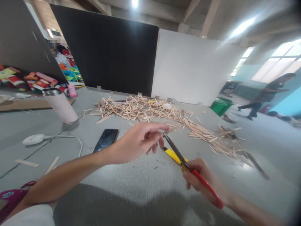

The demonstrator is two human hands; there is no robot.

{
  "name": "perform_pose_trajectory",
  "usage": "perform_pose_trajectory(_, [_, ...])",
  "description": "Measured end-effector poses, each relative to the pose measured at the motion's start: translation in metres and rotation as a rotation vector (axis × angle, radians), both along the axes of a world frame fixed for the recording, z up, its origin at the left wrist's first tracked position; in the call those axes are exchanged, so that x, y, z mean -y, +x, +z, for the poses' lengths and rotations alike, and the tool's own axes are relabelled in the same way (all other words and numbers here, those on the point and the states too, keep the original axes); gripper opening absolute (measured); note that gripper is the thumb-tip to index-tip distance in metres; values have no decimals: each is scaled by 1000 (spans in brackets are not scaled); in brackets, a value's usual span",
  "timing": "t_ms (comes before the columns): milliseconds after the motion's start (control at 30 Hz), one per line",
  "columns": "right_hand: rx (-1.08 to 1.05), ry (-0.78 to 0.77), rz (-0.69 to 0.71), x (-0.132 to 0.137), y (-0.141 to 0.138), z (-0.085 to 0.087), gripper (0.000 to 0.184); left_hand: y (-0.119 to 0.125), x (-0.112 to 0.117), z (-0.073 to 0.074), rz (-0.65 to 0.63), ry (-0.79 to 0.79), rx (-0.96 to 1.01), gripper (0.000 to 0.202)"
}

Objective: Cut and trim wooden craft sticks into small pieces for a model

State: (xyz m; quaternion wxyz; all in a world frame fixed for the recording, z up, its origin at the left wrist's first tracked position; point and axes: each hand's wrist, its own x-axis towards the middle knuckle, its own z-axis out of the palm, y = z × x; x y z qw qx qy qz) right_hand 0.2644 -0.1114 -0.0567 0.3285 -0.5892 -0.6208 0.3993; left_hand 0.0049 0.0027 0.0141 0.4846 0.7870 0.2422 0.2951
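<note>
One hand [141, 139] (L, can't tell hold) curled fwd, R grip [203, 171] wrapped round red-handled tool [197, 174].

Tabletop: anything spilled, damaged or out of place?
The sticks look spilled: a loose, tangled heap before the black board and white board, though those trailing right lie more nearly parallel. Two strays sit at left near the cable, apart from the heap. No clear damage visible.
</note>
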Motion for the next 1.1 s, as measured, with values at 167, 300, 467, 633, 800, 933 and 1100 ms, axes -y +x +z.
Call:
perform_pose_trajectory(167, [45,9,30,1,3,-1,47,-1,-2,4,52,-15,25,25])
perform_pose_trajectory(300, [77,18,-4,1,4,-2,49,-2,-5,6,43,-81,57,22])
perform_pose_trajectory(467, [118,36,92,-2,4,3,55,0,-1,5,36,-161,42,20])
perform_pose_trajectory(633, [-4,13,49,1,3,-1,53,0,6,6,48,-85,-24,17])
perform_pose_trajectory(800, [-133,-45,42,8,2,-7,50,1,9,8,74,16,-23,20])
perform_pose_trajectory(933, [-153,-35,69,10,3,-10,49,1,8,8,119,36,4,17])
perform_pose_trajectory(1100, [-125,-38,94,9,3,-7,50,0,9,8,67,-32,-2,18])
